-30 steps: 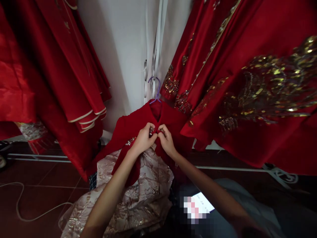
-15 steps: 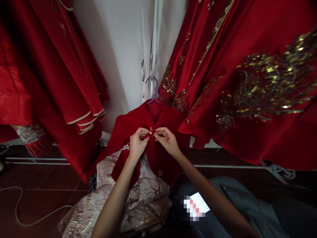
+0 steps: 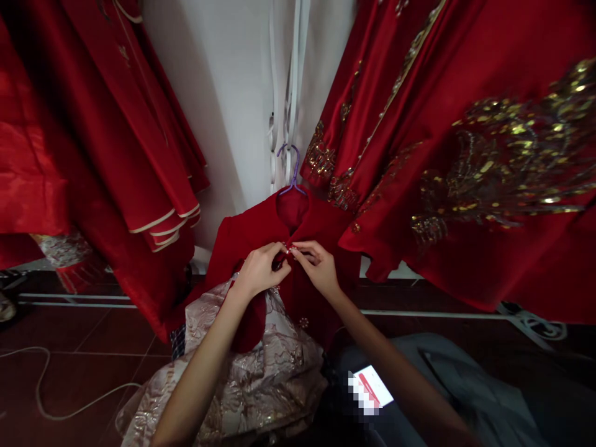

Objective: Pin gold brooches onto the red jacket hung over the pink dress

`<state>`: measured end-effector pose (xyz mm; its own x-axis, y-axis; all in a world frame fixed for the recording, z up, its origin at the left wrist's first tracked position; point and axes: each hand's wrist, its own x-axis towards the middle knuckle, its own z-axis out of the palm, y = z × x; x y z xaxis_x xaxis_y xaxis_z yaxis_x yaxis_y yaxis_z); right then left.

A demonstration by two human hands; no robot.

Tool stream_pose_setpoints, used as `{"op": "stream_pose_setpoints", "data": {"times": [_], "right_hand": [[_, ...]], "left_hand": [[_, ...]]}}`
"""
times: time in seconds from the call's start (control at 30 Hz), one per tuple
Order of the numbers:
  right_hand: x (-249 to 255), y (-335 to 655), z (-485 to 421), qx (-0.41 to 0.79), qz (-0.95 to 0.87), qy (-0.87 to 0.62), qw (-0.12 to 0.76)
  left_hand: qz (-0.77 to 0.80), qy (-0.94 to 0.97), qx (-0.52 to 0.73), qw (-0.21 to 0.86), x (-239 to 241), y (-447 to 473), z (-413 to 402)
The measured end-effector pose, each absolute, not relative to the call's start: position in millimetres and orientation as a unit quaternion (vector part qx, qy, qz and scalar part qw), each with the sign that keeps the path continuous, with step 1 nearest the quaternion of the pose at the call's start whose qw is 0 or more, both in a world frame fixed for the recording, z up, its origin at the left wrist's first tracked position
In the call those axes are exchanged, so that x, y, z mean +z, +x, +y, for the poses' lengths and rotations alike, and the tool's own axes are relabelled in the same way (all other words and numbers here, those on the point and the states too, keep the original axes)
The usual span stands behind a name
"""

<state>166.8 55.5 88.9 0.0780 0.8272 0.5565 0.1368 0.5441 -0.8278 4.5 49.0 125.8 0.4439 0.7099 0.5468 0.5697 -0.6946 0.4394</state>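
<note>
A dark red jacket [image 3: 251,226] hangs by its collar on a purple hanger [image 3: 295,174] in front of me. My left hand [image 3: 263,267] pinches at the upper front opening, its fingertips on a small shiny fastening. From the other side, my right hand [image 3: 319,264] pinches the opposite front edge at the same spot. The fingertips of both hands nearly meet, and the fastening is mostly hidden by them. Below the jacket a pale pink, shiny brocade skirt [image 3: 279,385] spreads out. A flower-shaped ornament [image 3: 303,323] sits lower on the jacket front.
Red garments with cream edging [image 3: 153,186] hang at the left. Red gowns with gold sequins [image 3: 503,167] hang at the right. A lit phone [image 3: 375,386] lies by my right forearm. A white cable [image 3: 69,416] curves over the dark tiled floor [image 3: 107,332].
My left hand has turned over and come closer to the right hand, its fingers now covering the fastening. The right hand stays almost in place. The whole view has shifted slightly.
</note>
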Motion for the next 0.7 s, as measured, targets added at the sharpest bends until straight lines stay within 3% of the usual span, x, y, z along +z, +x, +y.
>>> {"op": "stream_pose_setpoints", "data": {"times": [0.33, 0.53, 0.7], "right_hand": [[95, 168, 51, 0.265, -0.622, -0.384, 0.629], [98, 173, 59, 0.286, -0.668, -0.368, 0.581], [88, 174, 64, 0.234, -0.665, -0.378, 0.6]], "left_hand": [[0.388, 0.847, 0.355, 0.074, 127, 7, 53], [0.37, 0.88, 0.293, 0.048, 134, 5, 55], [0.335, 0.881, 0.317, 0.103, 129, 8, 47]]}}
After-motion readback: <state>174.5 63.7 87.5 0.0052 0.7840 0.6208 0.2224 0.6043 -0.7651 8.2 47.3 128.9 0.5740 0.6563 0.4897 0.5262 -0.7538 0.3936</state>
